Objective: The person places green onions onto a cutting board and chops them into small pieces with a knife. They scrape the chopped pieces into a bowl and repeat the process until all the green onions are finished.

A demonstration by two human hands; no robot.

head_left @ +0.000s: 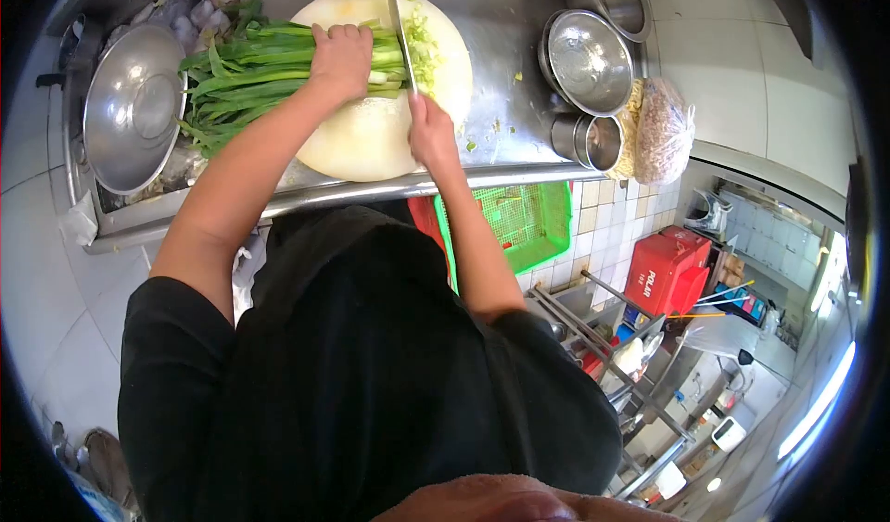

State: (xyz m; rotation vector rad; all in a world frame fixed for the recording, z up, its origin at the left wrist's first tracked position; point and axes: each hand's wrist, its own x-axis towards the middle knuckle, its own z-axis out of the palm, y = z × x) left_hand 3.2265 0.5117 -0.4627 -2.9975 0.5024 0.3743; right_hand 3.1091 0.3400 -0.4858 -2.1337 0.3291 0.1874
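My left hand (343, 61) presses down on a thick bunch of green onions (250, 68), fingers curled over the stalks near their cut ends. In my right hand (433, 133) is the handle of a kitchen knife (402, 35), its blade standing edge-down right beside the cut ends. Under both lies a round, pale cutting board (352, 146). Chopped green onion pieces (424, 44) are heaped to the right of the blade. The leafy ends spread left, past the board's edge.
A large metal bowl (137, 109) leans at the left in the sink area. Right on the steel counter (510, 77) stand a metal colander (590, 63), small metal pots (598, 142) and a filled plastic bag (665, 133). Below the counter edge sits a green basket (547, 230); a red box (667, 270) is farther right.
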